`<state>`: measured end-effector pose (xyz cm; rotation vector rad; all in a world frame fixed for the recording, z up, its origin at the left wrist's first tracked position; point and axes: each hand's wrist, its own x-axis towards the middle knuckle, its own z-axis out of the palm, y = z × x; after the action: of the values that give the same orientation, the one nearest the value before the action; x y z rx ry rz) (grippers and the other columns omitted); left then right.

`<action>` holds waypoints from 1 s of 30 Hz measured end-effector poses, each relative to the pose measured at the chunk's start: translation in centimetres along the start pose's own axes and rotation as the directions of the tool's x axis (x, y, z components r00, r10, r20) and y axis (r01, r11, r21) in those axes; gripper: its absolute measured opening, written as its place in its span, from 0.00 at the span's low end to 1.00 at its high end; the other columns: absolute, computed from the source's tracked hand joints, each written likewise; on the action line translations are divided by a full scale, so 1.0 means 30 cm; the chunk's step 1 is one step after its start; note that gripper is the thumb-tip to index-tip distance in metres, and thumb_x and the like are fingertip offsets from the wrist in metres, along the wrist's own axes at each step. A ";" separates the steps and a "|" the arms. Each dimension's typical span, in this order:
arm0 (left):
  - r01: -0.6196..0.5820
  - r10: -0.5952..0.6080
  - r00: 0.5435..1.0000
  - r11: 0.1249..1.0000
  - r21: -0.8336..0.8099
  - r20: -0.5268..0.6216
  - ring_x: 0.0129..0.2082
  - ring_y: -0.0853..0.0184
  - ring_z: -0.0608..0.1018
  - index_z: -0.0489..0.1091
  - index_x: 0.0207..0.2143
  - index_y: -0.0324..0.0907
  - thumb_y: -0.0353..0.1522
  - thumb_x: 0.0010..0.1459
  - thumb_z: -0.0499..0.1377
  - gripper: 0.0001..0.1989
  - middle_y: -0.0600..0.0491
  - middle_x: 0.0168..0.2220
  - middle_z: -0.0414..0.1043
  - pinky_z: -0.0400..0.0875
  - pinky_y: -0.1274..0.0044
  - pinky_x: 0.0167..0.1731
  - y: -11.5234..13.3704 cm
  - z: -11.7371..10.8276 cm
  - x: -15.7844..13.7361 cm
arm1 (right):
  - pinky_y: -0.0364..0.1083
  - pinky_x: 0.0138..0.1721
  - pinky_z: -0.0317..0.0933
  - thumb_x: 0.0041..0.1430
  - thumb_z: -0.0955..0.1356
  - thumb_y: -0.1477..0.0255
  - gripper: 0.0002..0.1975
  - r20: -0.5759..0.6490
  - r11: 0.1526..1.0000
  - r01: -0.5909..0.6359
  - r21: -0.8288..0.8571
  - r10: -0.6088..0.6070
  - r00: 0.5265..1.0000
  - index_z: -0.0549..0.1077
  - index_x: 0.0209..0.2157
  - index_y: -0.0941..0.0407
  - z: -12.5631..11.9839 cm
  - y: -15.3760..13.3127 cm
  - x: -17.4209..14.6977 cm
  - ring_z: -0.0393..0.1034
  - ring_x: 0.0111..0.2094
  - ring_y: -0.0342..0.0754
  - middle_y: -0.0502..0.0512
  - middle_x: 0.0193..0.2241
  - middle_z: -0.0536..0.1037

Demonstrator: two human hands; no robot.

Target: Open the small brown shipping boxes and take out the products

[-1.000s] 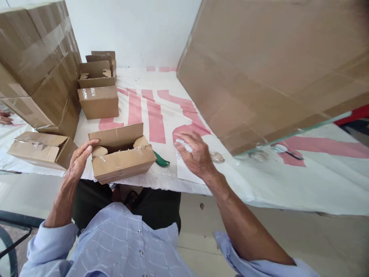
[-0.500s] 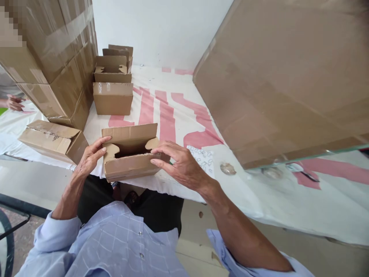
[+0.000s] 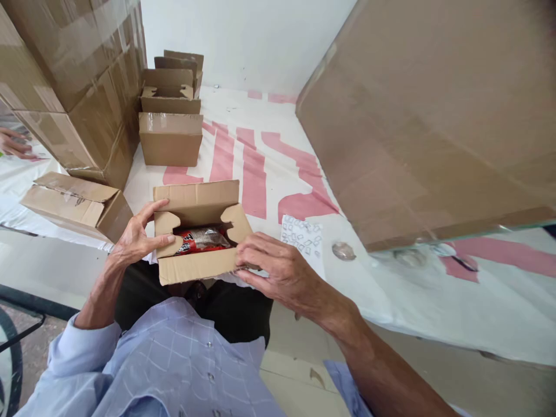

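Observation:
A small cardboard box sits at the table's front edge with its top flaps apart. Inside lies a shiny red and silver packet, partly hidden by the walls. My left hand grips the box's left end, thumb over the side flap and fingers along the back corner. With bent fingers, my right hand pinches the front right corner, where the front flap leans out toward me. To the left is another small carton with its top folded down.
Behind stand several small cartons, the nearest a plain brown one. A taped stack of large cartons rises at left, and a big wrapped carton at right. A sticker sheet and tape roll lie rightward. Another person's hand shows far left.
The front flap has swung outward and down toward me, and the packet inside now shows. My right hand has moved down and slightly right with the flap. My left hand stays at the left end.

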<state>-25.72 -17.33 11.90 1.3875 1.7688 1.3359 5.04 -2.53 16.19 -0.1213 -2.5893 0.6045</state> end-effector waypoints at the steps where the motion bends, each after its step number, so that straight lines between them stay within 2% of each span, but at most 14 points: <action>1: -0.008 0.008 1.000 0.999 0.043 0.007 0.67 0.44 0.73 0.70 0.69 0.51 0.49 0.52 0.77 0.44 0.44 0.66 0.72 0.66 0.52 0.70 0.009 0.001 0.000 | 0.51 0.39 0.73 0.70 0.70 0.78 0.08 0.024 0.999 0.005 -0.040 -0.004 1.000 0.75 0.35 0.51 0.006 -0.006 -0.006 0.76 0.39 0.52 0.55 0.36 0.80; 5: -0.008 0.004 1.000 0.968 0.250 0.015 0.67 0.42 0.73 0.65 0.71 0.47 0.48 0.46 0.79 0.53 0.41 0.65 0.70 0.69 0.51 0.68 0.055 0.023 -0.002 | 0.50 0.41 0.71 0.69 0.74 0.74 0.08 0.105 0.988 0.020 -0.151 -0.004 0.994 0.74 0.35 0.54 0.022 -0.018 -0.016 0.74 0.39 0.52 0.56 0.36 0.79; 8: 0.028 -0.028 1.000 0.932 0.362 -0.006 0.67 0.41 0.72 0.62 0.73 0.44 0.45 0.43 0.80 0.58 0.40 0.63 0.68 0.71 0.50 0.66 0.085 0.048 -0.007 | 0.49 0.41 0.69 0.71 0.74 0.70 0.11 0.136 0.992 0.020 -0.126 -0.003 0.991 0.73 0.33 0.54 0.020 -0.018 -0.004 0.72 0.38 0.50 0.55 0.34 0.78; 11: 0.053 -0.047 0.999 0.908 0.415 -0.025 0.66 0.41 0.72 0.60 0.73 0.44 0.42 0.43 0.78 0.57 0.41 0.63 0.67 0.73 0.50 0.65 0.106 0.069 -0.012 | 0.47 0.38 0.65 0.76 0.69 0.73 0.12 0.194 0.997 -0.039 -0.060 0.050 0.980 0.73 0.33 0.55 0.011 -0.009 0.028 0.70 0.34 0.47 0.53 0.33 0.76; 14: 0.055 -0.042 0.998 0.900 0.432 -0.038 0.65 0.43 0.73 0.61 0.73 0.46 0.40 0.46 0.75 0.53 0.42 0.62 0.67 0.74 0.51 0.65 0.117 0.077 -0.013 | 0.46 0.36 0.62 0.76 0.68 0.74 0.10 0.234 0.992 -0.114 -0.047 0.122 0.965 0.75 0.35 0.55 0.009 0.014 0.085 0.69 0.32 0.45 0.52 0.34 0.76; 17: 0.040 -0.028 0.999 0.908 0.417 -0.034 0.65 0.45 0.74 0.60 0.73 0.45 0.39 0.48 0.72 0.50 0.42 0.62 0.68 0.73 0.52 0.66 0.121 0.071 -0.015 | 0.47 0.40 0.62 0.72 0.71 0.74 0.05 0.293 0.984 -0.129 -0.121 0.160 0.943 0.77 0.38 0.56 0.020 0.046 0.165 0.71 0.36 0.47 0.54 0.37 0.78; 20: 0.033 -0.031 0.999 0.934 0.356 -0.012 0.66 0.45 0.73 0.61 0.72 0.45 0.40 0.52 0.69 0.47 0.42 0.66 0.67 0.72 0.52 0.67 0.118 0.054 -0.022 | 0.48 0.43 0.62 0.70 0.73 0.75 0.00 0.418 0.972 -0.096 -0.212 0.179 0.890 0.79 0.41 0.57 0.041 0.072 0.238 0.73 0.41 0.51 0.58 0.41 0.79; 24: 0.050 -0.054 0.999 0.972 0.229 0.009 0.68 0.44 0.72 0.62 0.72 0.47 0.45 0.56 0.68 0.43 0.42 0.71 0.64 0.77 0.53 0.63 0.106 0.039 -0.039 | 0.49 0.47 0.61 0.69 0.73 0.75 0.03 0.560 0.971 -0.014 -0.239 0.150 0.815 0.79 0.44 0.57 0.075 0.089 0.285 0.73 0.47 0.53 0.61 0.47 0.80; 27: 0.028 -0.031 0.999 0.985 0.168 0.013 0.69 0.45 0.72 0.64 0.72 0.50 0.49 0.59 0.69 0.42 0.43 0.72 0.64 0.77 0.53 0.63 0.083 0.030 -0.053 | 0.50 0.50 0.60 0.68 0.73 0.76 0.06 0.593 0.966 0.014 -0.260 0.148 0.791 0.79 0.46 0.57 0.103 0.095 0.297 0.73 0.52 0.55 0.63 0.53 0.80; 30: -0.036 0.030 0.998 0.994 0.107 0.053 0.72 0.40 0.68 0.62 0.74 0.54 0.56 0.57 0.71 0.48 0.43 0.75 0.60 0.74 0.50 0.65 0.041 0.003 -0.066 | 0.49 0.46 0.58 0.70 0.69 0.81 0.07 0.624 0.952 0.007 -0.305 0.195 0.757 0.80 0.41 0.58 0.131 0.098 0.309 0.74 0.46 0.54 0.62 0.47 0.82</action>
<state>-24.47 -19.13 12.65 1.5012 1.8152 1.2262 -5.06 0.31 15.78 -0.1622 -3.3703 0.3201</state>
